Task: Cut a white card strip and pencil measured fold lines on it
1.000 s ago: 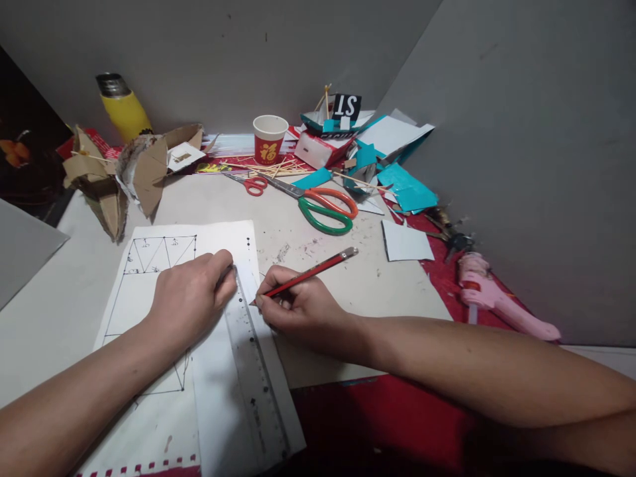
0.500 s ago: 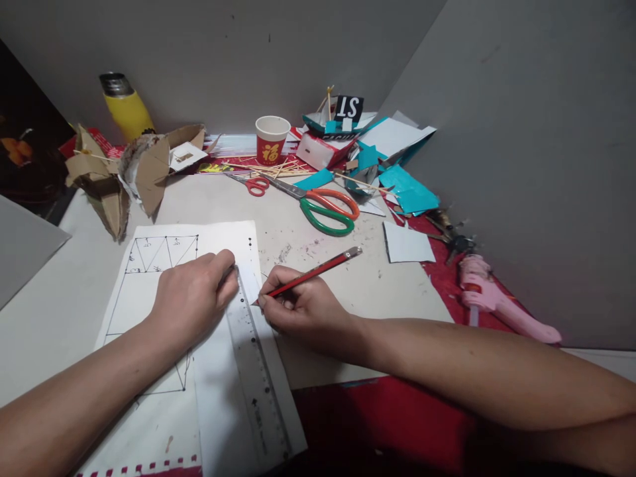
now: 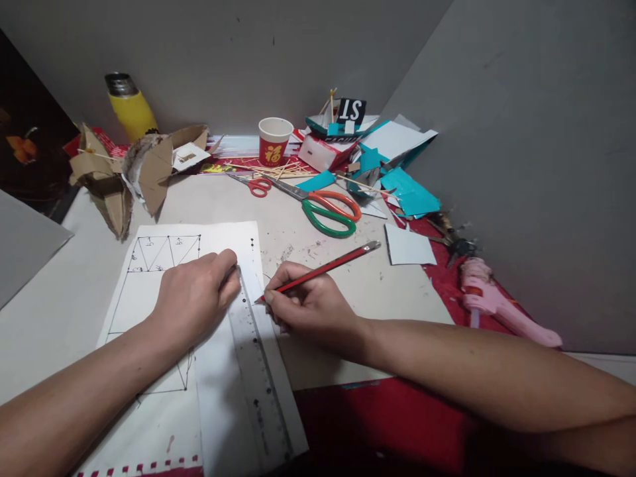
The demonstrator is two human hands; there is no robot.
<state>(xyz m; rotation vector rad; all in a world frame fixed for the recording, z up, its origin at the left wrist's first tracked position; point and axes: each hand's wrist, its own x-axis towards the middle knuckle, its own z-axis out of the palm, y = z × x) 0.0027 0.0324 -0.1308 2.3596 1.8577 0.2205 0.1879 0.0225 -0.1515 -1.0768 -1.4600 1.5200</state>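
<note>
A clear ruler point(image 3: 258, 371) lies lengthwise on a white sheet of paper point(image 3: 223, 424). My left hand point(image 3: 199, 288) is closed, its curled fingers pressing on the ruler's far end. Between the fingertips of my right hand point(image 3: 308, 301) is a red and black pencil point(image 3: 325, 267). The pencil's tip is by the ruler's right edge, at the paper; I cannot tell whether it touches. Left of my left hand, a drawing of ruled lines, triangles and dots point(image 3: 167, 253) shows on the paper, partly hidden by my forearm.
Behind the paper lie large scissors with orange and green handles point(image 3: 330, 212) and small red scissors point(image 3: 259, 187). A paper cup point(image 3: 275, 140) and yellow bottle point(image 3: 132, 112) stand further back. Cardboard pieces point(image 3: 149, 179) are at left; teal scraps point(image 3: 410, 191) and a pink glue gun point(image 3: 497, 301) at right.
My right hand has shifted slightly right and the pencil leans further over to the right. My left hand and the ruler stay in place; the view has moved a little.
</note>
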